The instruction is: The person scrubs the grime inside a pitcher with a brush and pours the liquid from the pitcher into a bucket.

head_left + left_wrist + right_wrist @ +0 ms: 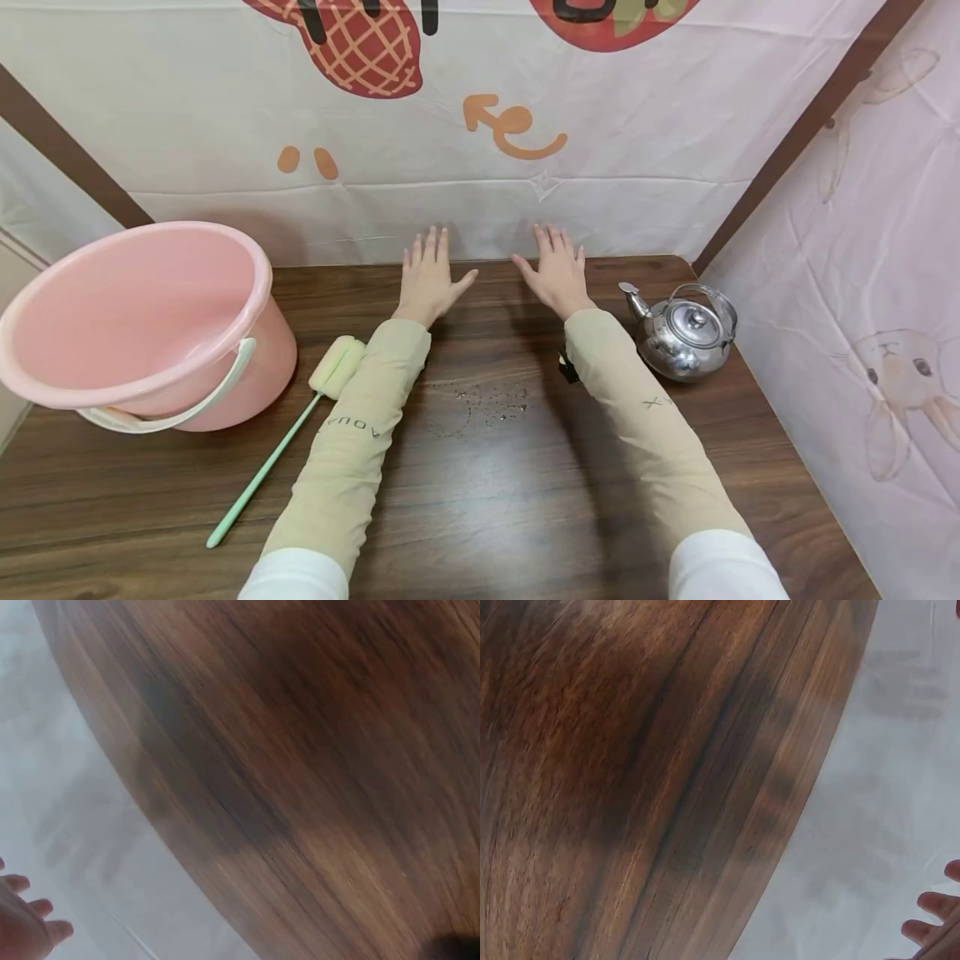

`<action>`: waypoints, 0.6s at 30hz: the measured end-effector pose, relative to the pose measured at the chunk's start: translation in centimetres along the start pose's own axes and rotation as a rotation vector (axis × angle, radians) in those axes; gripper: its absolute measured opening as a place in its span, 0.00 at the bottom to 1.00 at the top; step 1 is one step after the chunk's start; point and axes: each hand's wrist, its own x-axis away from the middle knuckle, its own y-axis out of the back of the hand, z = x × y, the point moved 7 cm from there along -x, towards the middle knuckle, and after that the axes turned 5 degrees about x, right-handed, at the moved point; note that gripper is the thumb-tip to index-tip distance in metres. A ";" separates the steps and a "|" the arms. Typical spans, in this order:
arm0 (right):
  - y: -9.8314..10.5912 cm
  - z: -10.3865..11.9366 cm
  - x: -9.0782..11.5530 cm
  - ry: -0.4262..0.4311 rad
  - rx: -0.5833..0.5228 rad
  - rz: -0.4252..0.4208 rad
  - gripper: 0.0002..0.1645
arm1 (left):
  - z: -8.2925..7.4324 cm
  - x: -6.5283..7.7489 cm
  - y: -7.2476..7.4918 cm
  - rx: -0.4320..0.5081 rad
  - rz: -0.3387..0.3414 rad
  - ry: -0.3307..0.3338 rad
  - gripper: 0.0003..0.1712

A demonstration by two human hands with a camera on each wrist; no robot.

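Observation:
Both arms reach forward over the dark wooden table [480, 483] in the head view. My left hand [427, 283] has its fingers straight and its thumb spread toward the middle, near the table's back edge. My right hand [557, 275] mirrors it, fingers extended, with nothing held. Left of the left forearm lies a bottle brush [337, 367] with a pale yellow sponge head and a mint green handle. A shiny metal kettle [686, 337] stands just right of the right forearm. Fingertips of each hand show at the lower corners of the wrist views.
A large pink bucket [281, 350] with a white handle stands on the left of the table. Small water drops [495, 404] dot the middle. A printed white cloth [420, 200] hangs behind the back edge, and another cloth [847, 275] borders the right side.

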 end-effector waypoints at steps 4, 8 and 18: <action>0.5 -0.3 0.3 0.019 -0.004 -0.012 0.42 | -1.0 -0.1 -0.1 0.016 0.003 -0.036 0.50; 1.0 -0.6 0.6 0.040 0.011 -0.004 0.41 | -1.7 0.0 0.1 0.014 -0.003 -0.060 0.48; 1.8 -1.3 1.8 0.091 0.036 0.040 0.40 | -2.9 0.1 0.0 0.025 0.054 -0.083 0.44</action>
